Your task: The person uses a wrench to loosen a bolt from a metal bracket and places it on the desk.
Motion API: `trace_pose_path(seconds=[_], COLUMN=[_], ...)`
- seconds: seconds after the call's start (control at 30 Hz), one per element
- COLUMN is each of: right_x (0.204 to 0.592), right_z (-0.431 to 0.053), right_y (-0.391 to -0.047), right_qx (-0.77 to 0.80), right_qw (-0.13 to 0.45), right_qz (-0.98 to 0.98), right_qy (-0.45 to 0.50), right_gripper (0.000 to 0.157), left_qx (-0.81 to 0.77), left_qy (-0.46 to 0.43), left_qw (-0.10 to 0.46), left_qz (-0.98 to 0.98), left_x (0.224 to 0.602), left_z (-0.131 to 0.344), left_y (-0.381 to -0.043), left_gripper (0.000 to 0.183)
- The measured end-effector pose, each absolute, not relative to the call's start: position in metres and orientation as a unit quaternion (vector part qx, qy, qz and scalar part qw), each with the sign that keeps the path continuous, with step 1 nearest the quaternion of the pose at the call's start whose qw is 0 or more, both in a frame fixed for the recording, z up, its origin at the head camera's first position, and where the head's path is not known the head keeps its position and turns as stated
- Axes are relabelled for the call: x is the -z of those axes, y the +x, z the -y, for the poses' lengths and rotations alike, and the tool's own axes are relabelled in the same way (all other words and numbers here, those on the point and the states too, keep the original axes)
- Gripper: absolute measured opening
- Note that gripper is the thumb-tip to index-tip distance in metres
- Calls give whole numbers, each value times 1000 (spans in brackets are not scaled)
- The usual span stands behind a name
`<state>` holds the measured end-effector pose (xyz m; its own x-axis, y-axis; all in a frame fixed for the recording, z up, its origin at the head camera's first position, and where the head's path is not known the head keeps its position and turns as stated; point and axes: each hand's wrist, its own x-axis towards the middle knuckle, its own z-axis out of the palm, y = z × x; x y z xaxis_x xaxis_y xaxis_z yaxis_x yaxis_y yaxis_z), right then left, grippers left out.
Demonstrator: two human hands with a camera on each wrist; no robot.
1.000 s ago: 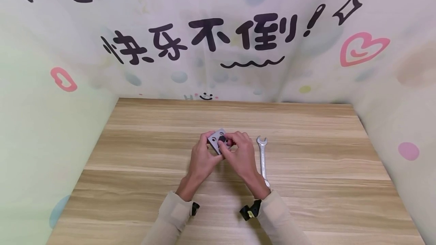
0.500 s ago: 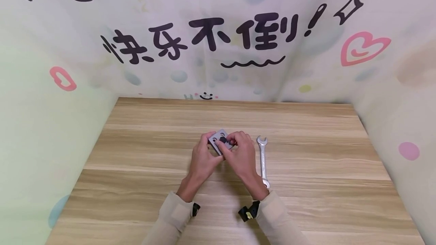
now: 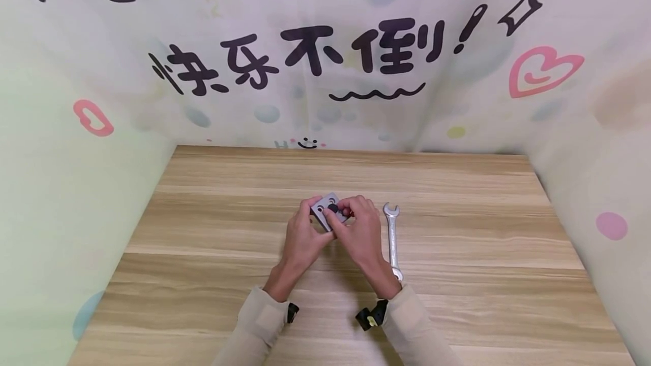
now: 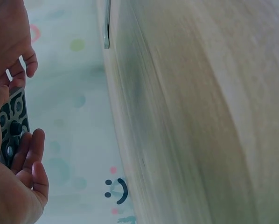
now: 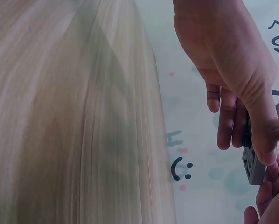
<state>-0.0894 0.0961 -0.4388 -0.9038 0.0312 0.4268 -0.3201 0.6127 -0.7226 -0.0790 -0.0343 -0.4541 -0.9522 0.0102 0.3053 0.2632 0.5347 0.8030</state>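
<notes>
Over the middle of the table, my left hand (image 3: 302,239) grips a square grey plate (image 3: 326,200) with round holes near its corners. A black bolt (image 3: 333,208) has its head at the plate's centre, and my right hand (image 3: 362,230) pinches that head between thumb and forefinger. The plate's ribbed underside shows in the left wrist view, where a dark round stud (image 4: 16,127) sticks out of its middle. Seen edge-on in the right wrist view, the plate (image 5: 254,170) is partly hidden by the right thumb. The left fingers support it from its side and below.
A silver combination wrench (image 3: 392,236) lies on the wooden table (image 3: 468,230) just right of the right hand, its lower end partly behind the wrist. Printed cloth walls (image 3: 254,123) stand around the table's back and sides. Black wrist straps (image 3: 373,316) sit at the cuffs.
The right fingers have shifted slightly around the bolt head, which appears turned. The plate stays nearly in place in the left hand. The right forearm has moved slightly left.
</notes>
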Motion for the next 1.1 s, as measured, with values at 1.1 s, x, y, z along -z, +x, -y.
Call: trace_pose_path(seconds=[1.1], right_x=[440], right_z=[-95], right_y=[-90], right_qx=[-447], right_qw=[204], right_qz=[866], right_qy=[95], right_gripper=[30], left_qx=[486], left_qy=[-78], left_qw=[145], left_qz=[858], left_x=[453], left_z=[37], left_y=[-79], left_gripper=[67])
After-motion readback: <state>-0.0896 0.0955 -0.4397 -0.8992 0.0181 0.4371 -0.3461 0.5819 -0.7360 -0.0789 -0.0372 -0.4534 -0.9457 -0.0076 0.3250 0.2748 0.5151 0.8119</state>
